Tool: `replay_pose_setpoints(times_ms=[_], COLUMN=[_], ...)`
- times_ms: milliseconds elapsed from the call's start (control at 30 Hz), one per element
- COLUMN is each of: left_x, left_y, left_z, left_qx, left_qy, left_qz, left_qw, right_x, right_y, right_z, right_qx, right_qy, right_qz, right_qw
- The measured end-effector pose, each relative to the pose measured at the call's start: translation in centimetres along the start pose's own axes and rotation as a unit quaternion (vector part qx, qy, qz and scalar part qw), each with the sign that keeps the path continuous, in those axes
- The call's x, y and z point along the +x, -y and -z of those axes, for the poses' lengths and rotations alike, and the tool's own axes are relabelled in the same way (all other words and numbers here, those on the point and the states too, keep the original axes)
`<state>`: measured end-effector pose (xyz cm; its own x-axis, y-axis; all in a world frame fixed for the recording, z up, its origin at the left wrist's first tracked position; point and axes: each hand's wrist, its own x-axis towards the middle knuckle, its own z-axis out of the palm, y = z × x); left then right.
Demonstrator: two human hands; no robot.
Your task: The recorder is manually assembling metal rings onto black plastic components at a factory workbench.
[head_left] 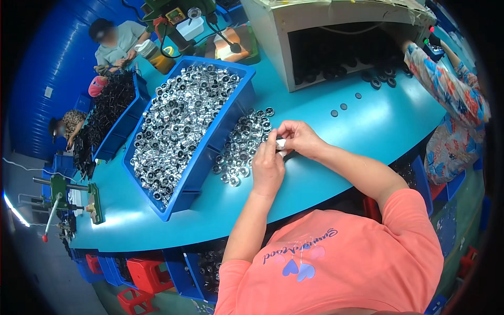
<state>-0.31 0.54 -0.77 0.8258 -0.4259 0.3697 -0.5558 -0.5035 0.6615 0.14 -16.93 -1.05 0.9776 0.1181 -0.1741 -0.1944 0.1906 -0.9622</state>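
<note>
My left hand (269,167) and my right hand (300,139) meet over the turquoise table, fingers bent and pinched together. White wrapping or cloth (282,144) shows at the fingertips; what they pinch is mostly hidden. Just left of my hands lies a loose pile of shiny silver round parts with dark centres (242,144). Beyond the pile a large blue bin (181,181) is heaped with the same silver parts (184,118).
Small black discs (343,106) and black rings (376,84) lie before an open-fronted white box (290,58). At right, a person's patterned sleeve (438,79) reaches into it. Another blue bin (118,131) holds dark parts. A green hand press (60,194) stands at the left edge.
</note>
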Motion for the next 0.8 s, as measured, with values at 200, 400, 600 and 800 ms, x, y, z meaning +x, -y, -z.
replay_pose_setpoints(times_ms=[200,400,600,800], left_x=[0.2,0.6,0.6,0.8], left_y=[0.8,-0.4,0.6,0.0], left_z=[-0.8,0.7,1.3,1.1], left_qx=[-0.268,-0.467,-0.402,-0.421], left_qy=[-0.033,-0.03,-0.04,-0.045], left_qz=[0.076,0.154,0.197,0.169], left_qw=[0.96,0.87,0.893,0.89], right_x=[0.1,-0.3,-0.7,-0.4], right_y=[0.9,1.2,1.5,1.8], right_z=[0.4,0.7,-0.1,-0.2], right_qx=[0.057,0.103,-0.035,0.017], right_qy=[0.055,0.074,0.048,0.029], right_qz=[0.005,-0.005,0.053,-0.018], right_qw=[0.997,0.992,0.997,0.999])
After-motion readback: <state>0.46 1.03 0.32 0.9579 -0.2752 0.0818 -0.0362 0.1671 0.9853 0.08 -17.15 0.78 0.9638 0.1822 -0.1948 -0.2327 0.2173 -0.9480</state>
